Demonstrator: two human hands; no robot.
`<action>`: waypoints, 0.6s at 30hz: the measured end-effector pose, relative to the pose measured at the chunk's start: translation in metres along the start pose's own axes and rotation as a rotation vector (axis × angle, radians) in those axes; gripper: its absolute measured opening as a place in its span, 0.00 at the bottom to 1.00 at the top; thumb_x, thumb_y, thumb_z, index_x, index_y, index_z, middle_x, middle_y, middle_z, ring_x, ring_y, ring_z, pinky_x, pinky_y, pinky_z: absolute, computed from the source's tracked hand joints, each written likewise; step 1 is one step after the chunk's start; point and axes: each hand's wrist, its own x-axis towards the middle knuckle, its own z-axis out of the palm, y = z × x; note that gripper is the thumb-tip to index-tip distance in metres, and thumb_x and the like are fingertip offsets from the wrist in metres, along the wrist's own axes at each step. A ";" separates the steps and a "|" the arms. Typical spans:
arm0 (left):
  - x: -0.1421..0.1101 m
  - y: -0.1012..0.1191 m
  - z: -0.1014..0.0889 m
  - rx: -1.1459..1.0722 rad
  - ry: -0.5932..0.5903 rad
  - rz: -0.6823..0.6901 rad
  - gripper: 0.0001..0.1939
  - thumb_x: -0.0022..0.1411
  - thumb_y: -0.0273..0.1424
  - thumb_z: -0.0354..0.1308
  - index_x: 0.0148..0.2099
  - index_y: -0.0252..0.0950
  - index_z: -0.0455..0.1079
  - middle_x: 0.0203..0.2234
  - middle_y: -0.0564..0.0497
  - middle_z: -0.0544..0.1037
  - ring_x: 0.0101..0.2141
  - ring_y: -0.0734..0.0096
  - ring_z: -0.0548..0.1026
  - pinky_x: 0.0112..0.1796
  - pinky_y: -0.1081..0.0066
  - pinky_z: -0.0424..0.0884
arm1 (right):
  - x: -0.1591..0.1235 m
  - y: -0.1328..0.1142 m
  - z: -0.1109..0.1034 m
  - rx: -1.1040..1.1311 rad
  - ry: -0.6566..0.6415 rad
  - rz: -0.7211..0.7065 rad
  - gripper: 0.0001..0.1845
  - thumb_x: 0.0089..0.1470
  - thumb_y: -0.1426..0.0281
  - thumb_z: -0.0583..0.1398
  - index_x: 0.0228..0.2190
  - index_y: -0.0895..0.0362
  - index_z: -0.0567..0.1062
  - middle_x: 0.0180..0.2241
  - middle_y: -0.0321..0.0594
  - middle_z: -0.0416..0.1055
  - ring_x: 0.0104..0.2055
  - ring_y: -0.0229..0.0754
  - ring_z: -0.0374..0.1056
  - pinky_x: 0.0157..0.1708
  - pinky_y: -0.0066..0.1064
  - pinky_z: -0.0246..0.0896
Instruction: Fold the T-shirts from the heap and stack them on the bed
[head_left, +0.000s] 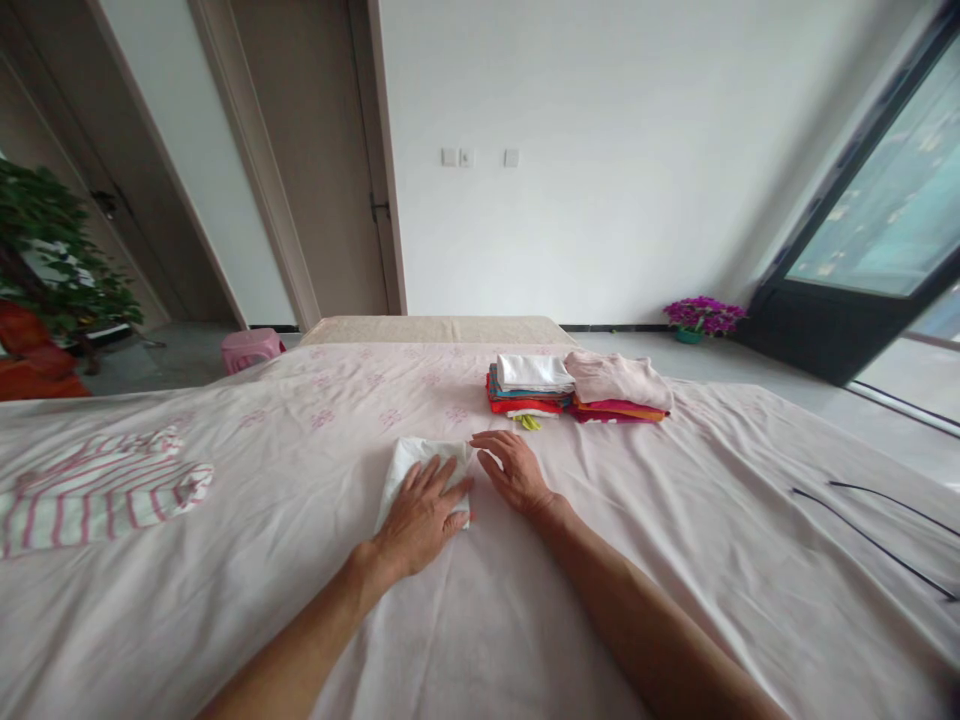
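The left hand point(424, 515) and the right hand point(517, 475) are bare, with slender fingers point(430, 470) that narrow to rounded tips. On the left one, four fingers and a shorter thumb can be made out; the nails are too small to tell clearly. Behind the fingers, the backs of the hands are broad and narrow toward bare wrists. Further back from the fingers, the left forearm point(300, 620) and right forearm point(630, 600) are uncovered as well, smooth in outline and thickening away from the wrists.
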 end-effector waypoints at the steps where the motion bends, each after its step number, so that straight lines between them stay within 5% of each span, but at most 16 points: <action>1: 0.000 0.000 0.001 0.018 -0.012 -0.004 0.25 0.69 0.42 0.50 0.67 0.49 0.61 0.68 0.45 0.59 0.67 0.50 0.56 0.63 0.43 0.55 | 0.000 -0.004 0.000 0.006 -0.026 -0.023 0.17 0.67 0.63 0.52 0.50 0.52 0.76 0.51 0.46 0.75 0.54 0.47 0.68 0.55 0.42 0.60; 8: -0.012 0.001 0.000 0.056 0.027 0.072 0.34 0.68 0.46 0.50 0.72 0.48 0.48 0.70 0.44 0.53 0.69 0.52 0.51 0.65 0.44 0.50 | -0.001 -0.010 0.004 0.058 -0.105 -0.005 0.24 0.69 0.59 0.48 0.58 0.53 0.70 0.59 0.45 0.69 0.64 0.47 0.60 0.63 0.45 0.53; 13: -0.011 0.002 -0.005 -0.057 -0.053 0.077 0.28 0.70 0.48 0.45 0.68 0.48 0.58 0.68 0.46 0.59 0.68 0.50 0.54 0.63 0.43 0.54 | -0.002 0.001 0.010 0.061 -0.092 0.111 0.24 0.69 0.59 0.47 0.56 0.54 0.73 0.58 0.48 0.69 0.62 0.48 0.63 0.63 0.45 0.54; 18: -0.006 -0.008 -0.013 -0.223 0.107 -0.061 0.26 0.74 0.41 0.37 0.65 0.41 0.65 0.63 0.46 0.68 0.66 0.63 0.60 0.65 0.54 0.57 | -0.002 0.007 0.014 0.068 -0.061 0.158 0.23 0.69 0.61 0.46 0.52 0.55 0.76 0.54 0.48 0.73 0.58 0.48 0.66 0.60 0.43 0.57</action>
